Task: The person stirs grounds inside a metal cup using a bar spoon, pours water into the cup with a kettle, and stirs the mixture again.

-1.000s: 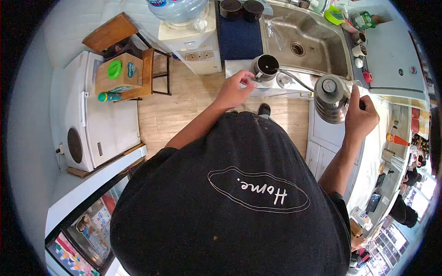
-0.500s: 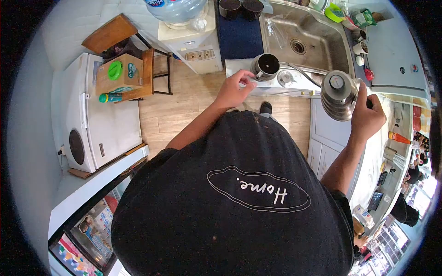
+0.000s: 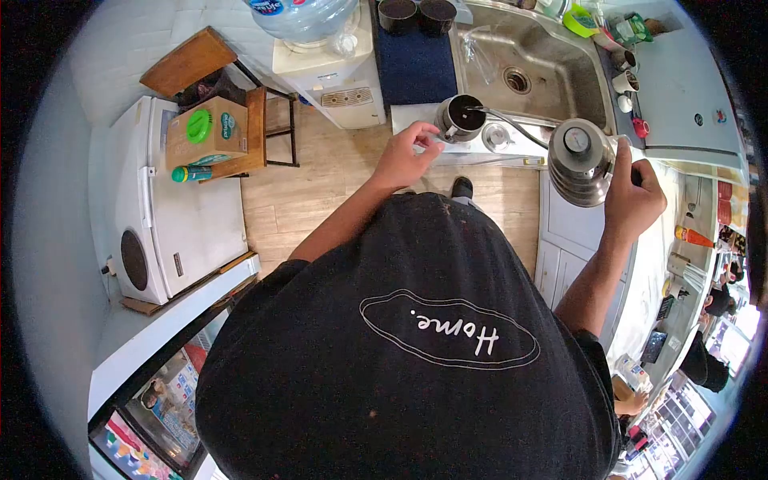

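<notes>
My right hand point(image 3: 636, 192) is closed around the handle of a steel gooseneck kettle point(image 3: 574, 180), which has a thermometer dial on its lid. The kettle's long thin spout reaches left, and its tip lies over the mouth of a metal pitcher point(image 3: 453, 134) with a dark inside. At the pitcher's left side, my left hand point(image 3: 410, 156) has thumb and fingers curved and apart, fingertips close to the pitcher's handle. Whether they touch it I cannot tell. Right of the pitcher, a small round clear-and-metal piece point(image 3: 496, 138) sits on the white counter edge.
A steel sink point(image 3: 560, 72) lies behind the pitcher, with a dark blue mat point(image 3: 412, 68) to its left bearing two dark cups point(image 3: 398, 14). Left stands a water dispenser point(image 3: 332, 80). Farther left are a chair with a cardboard box point(image 3: 228, 144) and a white freezer point(image 3: 196, 224).
The kettle has moved slightly left and up with my right hand, and its spout tip now reaches over the pitcher. My left hand stays almost still.
</notes>
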Available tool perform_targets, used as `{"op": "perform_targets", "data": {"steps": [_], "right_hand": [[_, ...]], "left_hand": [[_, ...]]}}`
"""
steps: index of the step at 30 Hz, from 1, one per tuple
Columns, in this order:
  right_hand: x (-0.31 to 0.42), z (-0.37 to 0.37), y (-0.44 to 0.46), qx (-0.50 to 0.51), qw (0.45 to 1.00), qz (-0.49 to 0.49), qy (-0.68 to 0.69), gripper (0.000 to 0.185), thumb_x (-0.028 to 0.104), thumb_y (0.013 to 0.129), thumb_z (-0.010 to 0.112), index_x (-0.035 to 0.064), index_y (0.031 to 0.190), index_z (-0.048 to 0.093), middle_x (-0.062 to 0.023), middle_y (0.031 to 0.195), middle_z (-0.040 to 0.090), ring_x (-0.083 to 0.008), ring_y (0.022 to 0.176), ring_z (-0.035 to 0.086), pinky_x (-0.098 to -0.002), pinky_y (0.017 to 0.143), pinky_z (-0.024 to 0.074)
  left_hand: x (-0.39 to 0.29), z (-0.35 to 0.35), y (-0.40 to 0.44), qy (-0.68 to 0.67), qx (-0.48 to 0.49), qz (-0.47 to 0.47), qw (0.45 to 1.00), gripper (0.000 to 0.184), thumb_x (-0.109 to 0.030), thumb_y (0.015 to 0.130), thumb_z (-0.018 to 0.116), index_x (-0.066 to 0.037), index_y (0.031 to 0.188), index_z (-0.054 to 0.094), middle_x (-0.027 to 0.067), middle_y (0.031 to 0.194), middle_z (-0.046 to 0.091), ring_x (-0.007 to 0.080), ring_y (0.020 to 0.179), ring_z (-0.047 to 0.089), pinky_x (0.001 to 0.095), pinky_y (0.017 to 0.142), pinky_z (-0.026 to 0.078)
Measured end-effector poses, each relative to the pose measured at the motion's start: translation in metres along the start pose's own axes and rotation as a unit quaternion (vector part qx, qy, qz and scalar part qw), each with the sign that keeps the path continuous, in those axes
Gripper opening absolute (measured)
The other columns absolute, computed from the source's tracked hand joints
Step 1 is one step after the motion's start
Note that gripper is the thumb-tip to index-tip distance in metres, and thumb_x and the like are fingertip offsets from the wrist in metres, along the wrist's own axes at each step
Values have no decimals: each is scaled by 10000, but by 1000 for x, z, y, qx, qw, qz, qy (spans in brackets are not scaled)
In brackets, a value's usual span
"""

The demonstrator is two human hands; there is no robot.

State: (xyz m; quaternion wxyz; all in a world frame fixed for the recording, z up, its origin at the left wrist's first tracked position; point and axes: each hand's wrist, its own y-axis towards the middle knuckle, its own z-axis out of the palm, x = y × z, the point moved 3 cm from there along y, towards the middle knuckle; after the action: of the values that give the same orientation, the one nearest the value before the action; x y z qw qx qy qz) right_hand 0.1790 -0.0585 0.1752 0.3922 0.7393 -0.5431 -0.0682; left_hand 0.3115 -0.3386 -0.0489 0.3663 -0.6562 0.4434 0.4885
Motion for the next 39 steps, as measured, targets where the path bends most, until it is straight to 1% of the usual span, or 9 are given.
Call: {"op": "perform_targets", "data": {"steps": [1,4,10,17,20,23,25,31,39], "right_hand": [[-1,0,1,-5,1000,-2,1,475,339,874,803,-4,602,620,4,477,442,-66,496,352,-277,465,311],[-5,-3,4,21,999,19,-43,437,359,846,814,28,606,660,-66,491,577,-159,438,501,-317,490,417],[-15,-6,-3,40,996,30,-71,429,361,849,812,32,616,666,-68,493,573,-163,442,499,-328,486,407],[-10,-1,-9,42,998,22,-40,444,364,846,815,15,617,661,-101,509,577,-178,451,495,-343,494,416],[-2,2,-7,31,999,24,-32,460,378,849,811,13,615,658,-100,500,566,-176,447,477,-343,489,409],[-2,2,-6,27,998,38,-29,471,396,851,805,17,613,657,-93,491,559,-171,443,467,-343,483,403],[-4,0,-5,24,998,39,-42,477,405,852,804,19,612,657,-91,488,558,-168,441,465,-345,480,401],[-17,-4,-6,37,995,17,-96,470,403,849,806,23,613,661,-93,504,577,-200,441,496,-343,482,407],[-3,1,-9,34,999,27,-17,477,403,848,805,12,616,662,-136,526,599,-257,455,537,-374,513,444]], "left_hand": [[1,0,0,3,0,3,1000,336,-236,895,752,-49,1153,643,100,891,703,213,886,685,351,814,537],[3,-2,0,6,21,-11,1000,345,-266,920,717,-73,1193,631,95,952,691,210,919,672,364,849,529],[2,-4,-2,9,25,-19,999,355,-285,932,702,-81,1212,624,98,975,690,210,928,669,366,864,522],[3,-3,-6,17,29,-26,999,358,-280,931,704,-75,1213,624,96,989,691,210,927,673,367,867,529],[-1,-4,-8,10,5,-10,1000,359,-271,901,740,-45,1163,642,98,894,706,220,901,689,359,819,529],[3,-5,-10,12,-3,-5,1000,357,-269,902,736,-50,1167,640,97,895,705,221,905,690,361,819,529],[7,-6,-10,14,8,-12,1000,351,-263,923,712,-58,1196,631,91,948,694,198,921,677,367,842,532],[5,-9,-8,3,7,-4,1000,345,-255,931,704,-40,1190,628,81,940,689,183,894,669,363,841,532],[3,-1,-4,13,19,-20,1000,355,-264,926,707,-51,1197,625,78,952,678,189,951,644,361,857,518]]}}
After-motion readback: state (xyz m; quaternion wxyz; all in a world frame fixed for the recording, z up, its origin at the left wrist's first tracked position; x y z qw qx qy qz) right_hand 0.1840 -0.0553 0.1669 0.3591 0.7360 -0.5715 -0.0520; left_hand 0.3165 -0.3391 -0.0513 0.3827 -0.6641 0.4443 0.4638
